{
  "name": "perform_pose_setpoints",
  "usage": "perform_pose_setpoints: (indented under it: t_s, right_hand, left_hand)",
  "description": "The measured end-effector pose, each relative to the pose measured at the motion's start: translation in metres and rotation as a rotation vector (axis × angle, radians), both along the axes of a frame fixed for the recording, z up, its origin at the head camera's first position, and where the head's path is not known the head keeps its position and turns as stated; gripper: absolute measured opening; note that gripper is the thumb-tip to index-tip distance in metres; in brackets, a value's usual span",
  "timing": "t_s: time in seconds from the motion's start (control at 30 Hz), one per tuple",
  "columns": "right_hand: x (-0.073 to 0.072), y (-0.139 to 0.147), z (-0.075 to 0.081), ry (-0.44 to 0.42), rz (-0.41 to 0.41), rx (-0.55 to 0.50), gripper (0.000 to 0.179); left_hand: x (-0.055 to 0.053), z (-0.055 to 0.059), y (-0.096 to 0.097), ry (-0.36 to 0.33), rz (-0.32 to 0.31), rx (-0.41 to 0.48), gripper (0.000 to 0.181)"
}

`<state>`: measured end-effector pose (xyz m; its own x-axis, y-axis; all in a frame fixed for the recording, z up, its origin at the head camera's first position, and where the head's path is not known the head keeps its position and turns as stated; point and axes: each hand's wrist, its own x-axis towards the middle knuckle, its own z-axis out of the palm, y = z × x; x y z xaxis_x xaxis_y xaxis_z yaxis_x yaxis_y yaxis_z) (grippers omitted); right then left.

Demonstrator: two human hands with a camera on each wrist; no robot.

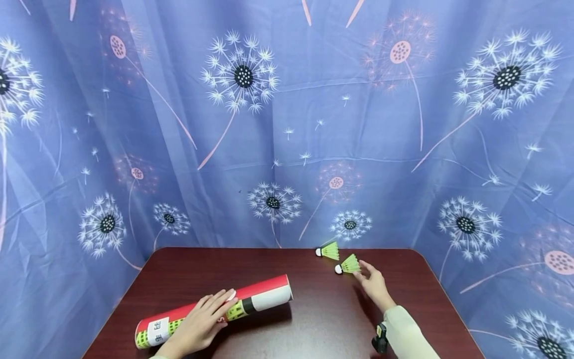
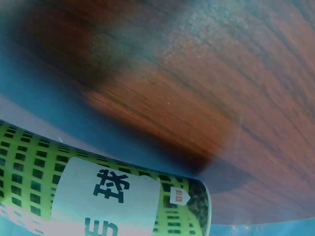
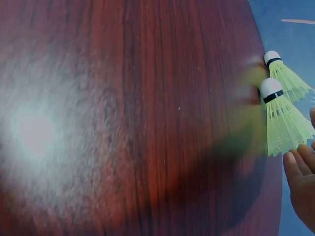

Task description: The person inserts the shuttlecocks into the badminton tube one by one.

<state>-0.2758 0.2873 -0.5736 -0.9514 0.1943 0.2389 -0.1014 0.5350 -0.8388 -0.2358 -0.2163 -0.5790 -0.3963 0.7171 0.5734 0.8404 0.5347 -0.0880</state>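
A shuttlecock tube (image 1: 269, 291), red, white and green with a printed label, lies aslant on the table's left half. My left hand (image 1: 199, 319) rests across its middle, fingers stretched over the top, thumb on the near side. The tube's green grid-patterned end (image 2: 179, 206) shows in the left wrist view, without the hand. Two yellow-green shuttlecocks with white corks lie near the back edge. The nearer shuttlecock (image 1: 349, 265) has my right hand (image 1: 374, 288) at its skirt, fingertips touching or just beside the rim. The farther shuttlecock (image 1: 329, 251) lies just behind it.
The dark reddish-brown table (image 1: 323, 319) has rounded back corners. A blue curtain (image 1: 287, 124) printed with dandelions hangs close behind and at both sides. A small black device (image 1: 379, 339) is worn at the right wrist.
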Motion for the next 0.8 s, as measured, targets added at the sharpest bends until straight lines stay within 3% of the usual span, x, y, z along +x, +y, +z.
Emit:
perform_pose_setpoints:
  t_s: [0.17, 0.4, 0.63, 0.8]
  right_hand:
    - [-0.0021, -0.0019, -0.0032, -0.041, -0.042, 0.046, 0.039]
    - [-0.0025, -0.0031, -0.0076, -0.065, -0.075, 0.053, 0.025]
    - [-0.0001, -0.004, -0.007, -0.112, -0.09, -0.001, 0.017]
    - [0.0037, -0.0041, -0.0041, -0.115, -0.086, -0.023, 0.013]
  left_hand:
    - [0.0004, -0.0004, 0.0001, 0.004, 0.003, -0.012, 0.065]
    - [0.0027, 0.0004, -0.0003, -0.008, -0.003, -0.004, 0.061]
    - [0.0031, 0.0017, 0.0001, 0.007, 0.0, -0.007, 0.056]
    - [0.0031, 0.0033, 0.0, 0.008, 0.002, -0.015, 0.063]
